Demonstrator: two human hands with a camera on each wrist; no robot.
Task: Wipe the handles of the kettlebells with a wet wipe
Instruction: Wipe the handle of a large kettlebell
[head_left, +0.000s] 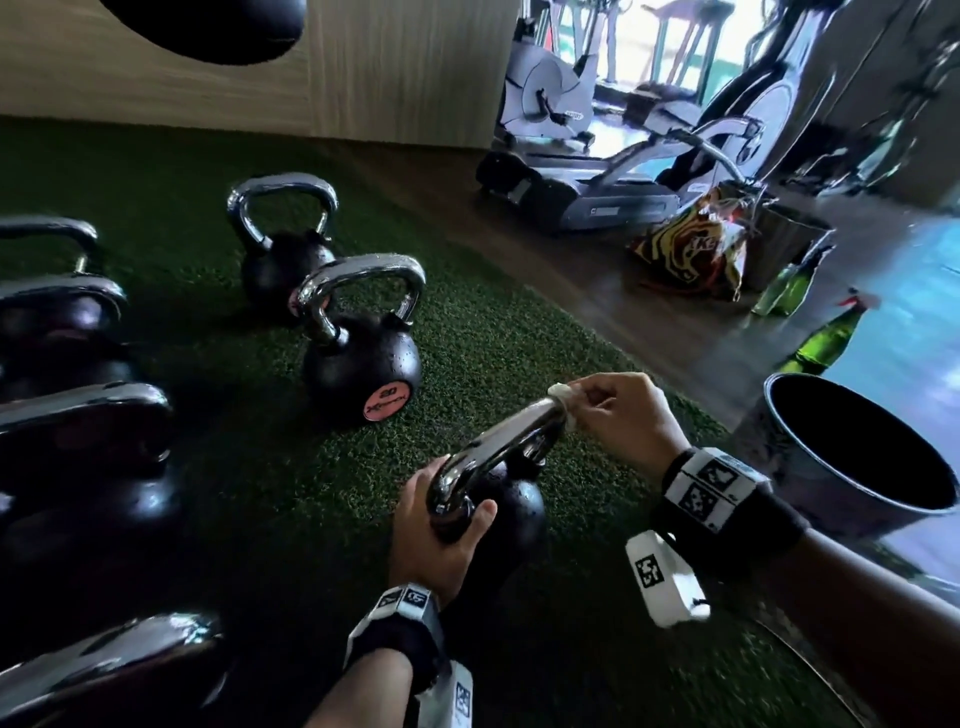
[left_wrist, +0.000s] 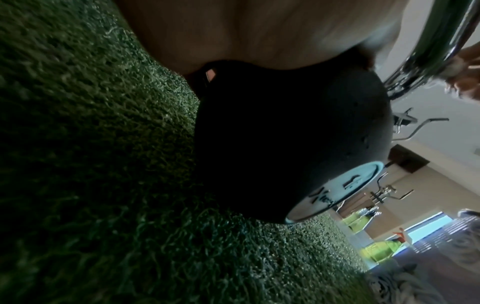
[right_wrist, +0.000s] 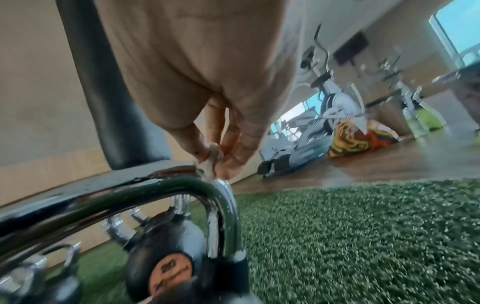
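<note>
A black kettlebell with a chrome handle stands on the green turf in front of me. My left hand grips the near leg of that handle where it joins the ball. My right hand pinches a small white wet wipe against the handle's far corner. In the right wrist view the wipe sits bunched between fingertips on the chrome bend. The left wrist view shows the ball with a pale blue label.
A kettlebell marked 20 and another stand further off on the turf; several more line the left side. A dark bucket stands at my right. Green bottles, a patterned bag and exercise machines occupy the wooden floor.
</note>
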